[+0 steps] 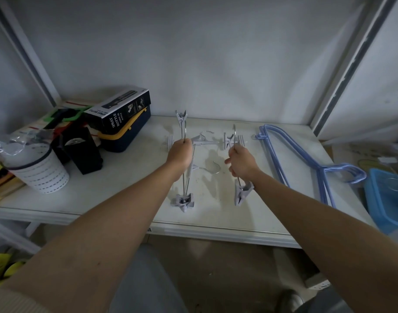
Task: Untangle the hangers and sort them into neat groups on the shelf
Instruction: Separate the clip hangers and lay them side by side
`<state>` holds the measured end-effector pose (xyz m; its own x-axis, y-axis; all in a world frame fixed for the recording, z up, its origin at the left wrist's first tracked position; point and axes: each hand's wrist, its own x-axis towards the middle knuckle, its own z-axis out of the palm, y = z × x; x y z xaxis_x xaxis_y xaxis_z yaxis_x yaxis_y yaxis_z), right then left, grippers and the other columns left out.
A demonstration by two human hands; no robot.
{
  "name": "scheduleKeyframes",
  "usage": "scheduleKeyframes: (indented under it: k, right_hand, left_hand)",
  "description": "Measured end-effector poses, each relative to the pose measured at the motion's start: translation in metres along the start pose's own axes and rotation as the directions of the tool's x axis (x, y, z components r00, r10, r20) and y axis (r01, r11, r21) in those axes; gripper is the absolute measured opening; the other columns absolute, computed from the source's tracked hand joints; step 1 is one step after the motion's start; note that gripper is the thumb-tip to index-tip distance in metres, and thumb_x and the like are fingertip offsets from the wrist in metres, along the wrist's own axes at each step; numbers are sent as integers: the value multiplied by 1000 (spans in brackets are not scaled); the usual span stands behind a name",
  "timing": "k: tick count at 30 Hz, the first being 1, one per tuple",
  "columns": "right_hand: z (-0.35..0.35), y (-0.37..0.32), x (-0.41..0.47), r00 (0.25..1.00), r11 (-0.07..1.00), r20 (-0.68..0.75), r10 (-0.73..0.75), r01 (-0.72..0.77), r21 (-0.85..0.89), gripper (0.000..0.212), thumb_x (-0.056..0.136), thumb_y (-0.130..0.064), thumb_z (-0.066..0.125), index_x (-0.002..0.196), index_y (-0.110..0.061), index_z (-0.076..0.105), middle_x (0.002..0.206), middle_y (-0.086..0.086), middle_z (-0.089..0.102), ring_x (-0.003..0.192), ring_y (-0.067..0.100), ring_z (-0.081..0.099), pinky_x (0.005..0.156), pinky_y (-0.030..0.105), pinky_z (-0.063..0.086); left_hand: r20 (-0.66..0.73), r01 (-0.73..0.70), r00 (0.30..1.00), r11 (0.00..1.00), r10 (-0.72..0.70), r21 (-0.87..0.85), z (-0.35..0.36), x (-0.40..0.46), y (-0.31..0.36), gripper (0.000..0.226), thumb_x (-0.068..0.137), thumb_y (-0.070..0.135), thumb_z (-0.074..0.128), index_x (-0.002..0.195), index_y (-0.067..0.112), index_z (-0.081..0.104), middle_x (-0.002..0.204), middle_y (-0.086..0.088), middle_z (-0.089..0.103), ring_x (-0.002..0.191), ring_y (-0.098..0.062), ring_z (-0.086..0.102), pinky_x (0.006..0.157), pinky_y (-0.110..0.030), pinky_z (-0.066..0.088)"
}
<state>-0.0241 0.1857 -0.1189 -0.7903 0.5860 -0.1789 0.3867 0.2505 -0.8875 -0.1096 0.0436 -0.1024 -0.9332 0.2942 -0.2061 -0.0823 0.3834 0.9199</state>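
My left hand (179, 153) grips the metal bar of a grey clip hanger (184, 201), held on end above the white shelf (116, 195), one clip up and one clip down. My right hand (241, 162) holds a second grey clip hanger (242, 192) the same way, its lower clip hanging below my wrist. Between and behind my hands more grey clip hangers (204, 141) lie flat on the shelf, one with its metal hook (212, 168) showing. A stacked group of blue wire hangers (306, 159) lies to the right.
On the left stand a white perforated bin (38, 175), black boxes (82, 152), a spray bottle box (121, 111) on a navy and yellow case (123, 136). A blue plastic basket (388, 197) sits at the right edge. Shelf uprights frame both sides.
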Motion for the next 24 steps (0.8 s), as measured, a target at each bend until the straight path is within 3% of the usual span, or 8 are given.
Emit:
scheduleKeyframes:
  k: [2, 5, 7, 9, 12, 18, 21, 24]
  right_hand:
    - [-3, -9, -1, 1000, 995, 9, 10, -11, 97, 30, 97, -9, 27, 71, -15, 41, 77, 14, 54, 44, 17, 36, 36, 17, 28]
    - [-6, -22, -4, 1000, 981, 29, -8, 2, 192, 30, 97, -9, 26, 71, -14, 41, 71, 13, 52, 41, 15, 31, 33, 13, 23]
    - [-5, -27, -5, 999, 981, 16, -32, 29, 191, 31, 96, -7, 26, 70, -14, 41, 70, 12, 53, 41, 15, 32, 34, 13, 24]
    - [-2, -30, -6, 998, 985, -3, -67, 66, 161, 32, 96, -7, 26, 70, -14, 43, 71, 11, 54, 43, 17, 34, 35, 16, 26]
    - [4, -36, -11, 991, 986, -31, -129, 131, 104, 31, 98, -8, 27, 78, -11, 50, 76, 11, 57, 43, 18, 40, 36, 18, 32]
    - [23, -47, -19, 979, 971, -6, -205, 204, 122, 24, 100, -9, 37, 110, -11, 58, 84, 13, 62, 52, 17, 57, 40, 21, 45]
    - [34, -49, -20, 982, 971, -17, -188, 188, 147, 25, 98, -7, 41, 121, -16, 44, 92, 17, 66, 61, 25, 64, 49, 32, 56]
    - [43, -50, -18, 983, 977, -42, -179, 183, 106, 19, 94, -6, 45, 109, -15, 39, 97, 22, 69, 60, 29, 62, 55, 44, 56]
  left_hand:
    - [14, 1, 1000, 1000, -1, 0, 2, -3, 2, 26, 95, 19, 27, 76, 14, 43, 59, -1, 30, 50, -18, 27, 53, -29, 25]
    - [57, 9, 998, 1000, -8, -13, 5, -5, 7, 32, 99, 21, 26, 111, 11, 53, 65, -6, 41, 52, -17, 34, 50, -25, 31]
    - [89, 1, 996, 1000, 0, -19, 7, -6, 11, 40, 100, 22, 26, 128, 9, 50, 74, -10, 50, 55, -16, 36, 49, -26, 33]
    - [114, 2, 993, 999, 3, -50, 10, -5, 14, 37, 98, 20, 27, 122, 7, 52, 69, -6, 43, 54, -16, 34, 48, -25, 30]
    - [157, 6, 988, 996, 8, -86, 14, -9, 21, 21, 98, 18, 29, 88, 15, 47, 70, -4, 46, 55, -15, 39, 49, -25, 30]
    - [227, -12, 973, 988, 48, -156, 17, -15, 29, 19, 99, 25, 27, 101, 17, 45, 94, -17, 60, 74, -26, 58, 72, -41, 54]
    - [233, -17, 970, 974, 70, -225, 13, -17, 31, 20, 100, 21, 24, 103, 18, 43, 87, -12, 54, 63, -23, 51, 52, -30, 43]
    - [266, -8, 960, 961, 84, -275, 1, -13, 27, 27, 100, 12, 23, 108, 17, 49, 79, -9, 50, 55, -20, 44, 46, -26, 35]
